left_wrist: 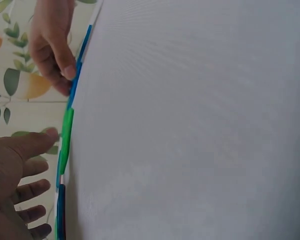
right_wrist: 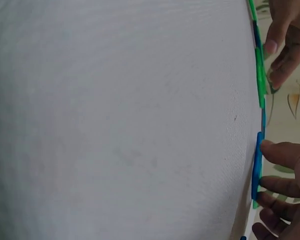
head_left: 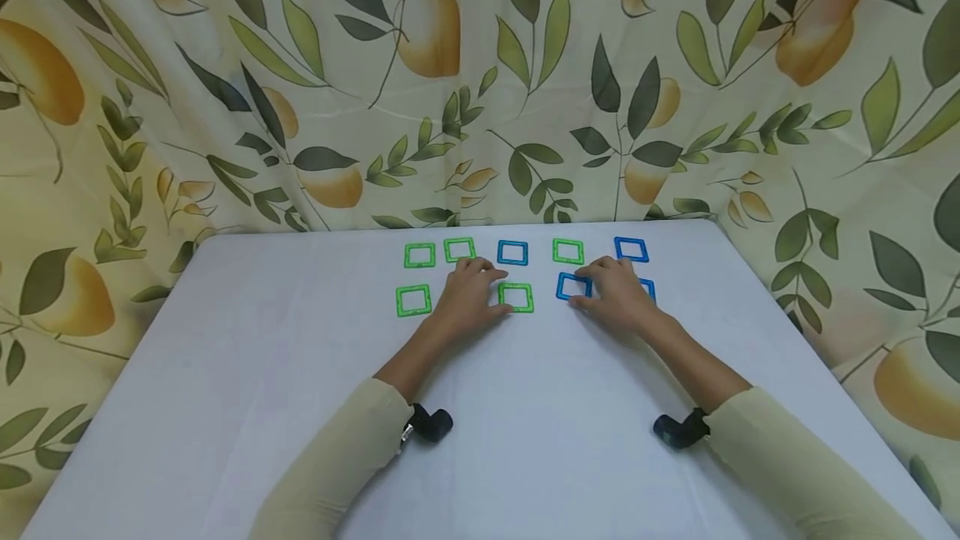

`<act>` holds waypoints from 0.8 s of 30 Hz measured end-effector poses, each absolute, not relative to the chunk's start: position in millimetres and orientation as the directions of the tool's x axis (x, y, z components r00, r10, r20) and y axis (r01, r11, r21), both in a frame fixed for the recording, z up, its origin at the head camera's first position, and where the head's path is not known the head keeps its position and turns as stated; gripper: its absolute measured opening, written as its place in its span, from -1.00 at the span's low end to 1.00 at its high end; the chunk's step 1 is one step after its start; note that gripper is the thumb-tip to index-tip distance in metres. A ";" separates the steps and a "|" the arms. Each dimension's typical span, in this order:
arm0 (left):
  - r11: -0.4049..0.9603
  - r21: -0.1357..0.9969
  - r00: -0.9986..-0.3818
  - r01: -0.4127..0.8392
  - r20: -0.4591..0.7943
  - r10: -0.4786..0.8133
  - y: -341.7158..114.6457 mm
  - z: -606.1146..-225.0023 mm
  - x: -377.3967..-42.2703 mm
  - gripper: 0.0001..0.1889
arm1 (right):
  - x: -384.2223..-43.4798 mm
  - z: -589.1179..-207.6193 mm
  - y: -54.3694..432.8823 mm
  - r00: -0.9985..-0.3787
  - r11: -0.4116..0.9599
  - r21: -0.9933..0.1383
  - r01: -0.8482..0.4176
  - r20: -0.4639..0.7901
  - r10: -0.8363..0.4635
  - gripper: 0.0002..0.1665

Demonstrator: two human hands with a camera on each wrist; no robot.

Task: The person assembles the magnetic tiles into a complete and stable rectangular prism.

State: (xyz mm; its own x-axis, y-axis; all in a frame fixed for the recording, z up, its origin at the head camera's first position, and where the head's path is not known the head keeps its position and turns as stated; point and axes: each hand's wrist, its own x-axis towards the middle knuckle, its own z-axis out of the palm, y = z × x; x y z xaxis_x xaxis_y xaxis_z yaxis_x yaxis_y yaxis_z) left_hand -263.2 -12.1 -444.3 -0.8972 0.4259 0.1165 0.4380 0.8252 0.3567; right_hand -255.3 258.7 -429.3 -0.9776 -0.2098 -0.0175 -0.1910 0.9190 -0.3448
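Note:
Magnetic-tile-like square frames in green and blue lie in two rows on the white table. My right hand [head_left: 618,294] has its thumb and forefinger at opposite edges of a blue square frame [head_left: 558,287], pinching it; the right wrist view shows the fingertips against that blue frame [right_wrist: 257,165]. Another blue frame [head_left: 651,290] is partly covered by this hand. My left hand [head_left: 467,300] is held with thumb and fingers spread beside a green square frame [head_left: 517,309]. In the left wrist view the thumb is apart from the green frame [left_wrist: 67,140].
Behind the hands run a green frame [head_left: 420,264], another green one [head_left: 459,240], a blue one [head_left: 513,262], a green one [head_left: 568,262] and a blue one [head_left: 632,259]. At front left lies a green frame [head_left: 414,312]. A leaf-patterned curtain [head_left: 480,132] hangs past the table's far edge.

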 end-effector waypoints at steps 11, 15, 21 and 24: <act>0.832 0.327 -0.892 0.448 0.101 0.441 -1.0 -447.9 -265.8 -0.39 | -255.9 -432.5 259.8 -0.980 0.907 -0.383 -0.177 -0.015 -0.197 -0.36; 0.834 0.318 -0.890 0.451 0.093 0.446 0.4 -447.5 -264.4 -0.41 | -254.6 -432.9 258.7 -0.979 0.896 -0.407 -0.178 -0.016 -0.202 -0.38; 0.830 0.323 -0.888 0.455 0.095 0.450 1.9 -447.9 -263.2 -0.42 | -253.3 -433.7 256.3 -0.978 0.894 -0.413 -0.174 -0.035 -0.206 -0.38; 0.829 0.326 -0.888 0.454 0.094 0.450 2.2 -448.4 -262.7 -0.42 | -251.8 -432.7 252.9 -0.974 0.891 -0.413 -0.187 -0.037 -0.222 -0.38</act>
State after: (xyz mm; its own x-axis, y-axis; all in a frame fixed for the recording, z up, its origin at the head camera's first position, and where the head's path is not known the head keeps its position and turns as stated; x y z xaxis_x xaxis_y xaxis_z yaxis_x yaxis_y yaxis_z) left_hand -262.7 2.2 -448.4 -0.8881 0.4499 0.0937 0.4543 0.8290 0.3261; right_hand -251.8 252.9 -432.7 -0.9744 -0.2216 -0.0368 -0.1871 0.8911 -0.4135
